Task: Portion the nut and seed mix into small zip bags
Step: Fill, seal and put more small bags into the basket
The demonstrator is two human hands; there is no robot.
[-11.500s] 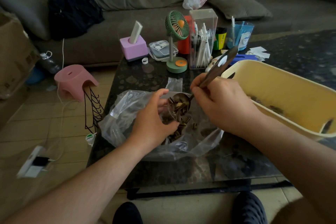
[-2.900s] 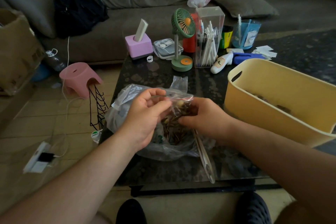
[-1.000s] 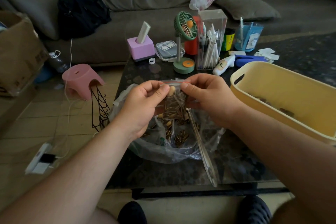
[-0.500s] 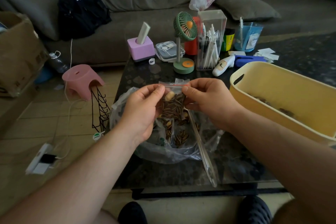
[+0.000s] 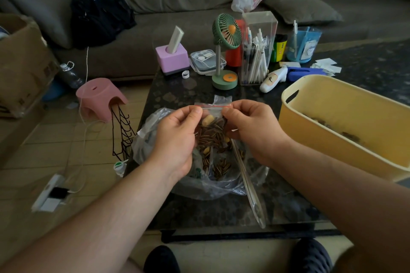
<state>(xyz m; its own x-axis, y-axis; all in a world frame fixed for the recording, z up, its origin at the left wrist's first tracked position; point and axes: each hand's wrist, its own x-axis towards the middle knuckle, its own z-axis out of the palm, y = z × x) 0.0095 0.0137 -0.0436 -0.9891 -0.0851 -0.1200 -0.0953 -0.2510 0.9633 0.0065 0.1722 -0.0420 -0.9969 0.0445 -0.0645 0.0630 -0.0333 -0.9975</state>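
While the left hand (image 5: pixel 177 139) and right hand (image 5: pixel 250 131) pinch its red-striped top corners, the small zip bag (image 5: pixel 211 131), holding striped sunflower seeds and a few pale nuts, hangs above the large clear plastic bag (image 5: pixel 221 182) of loose mix on the dark table (image 5: pixel 221 210). Beside them, the yellow tub (image 5: pixel 332 135) holds a thin scatter of seeds.

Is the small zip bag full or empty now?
Nearly full: the zip bag shows striped seeds and pale nuts up to just under its red strip. The left hand and the right hand pinch its top corners.
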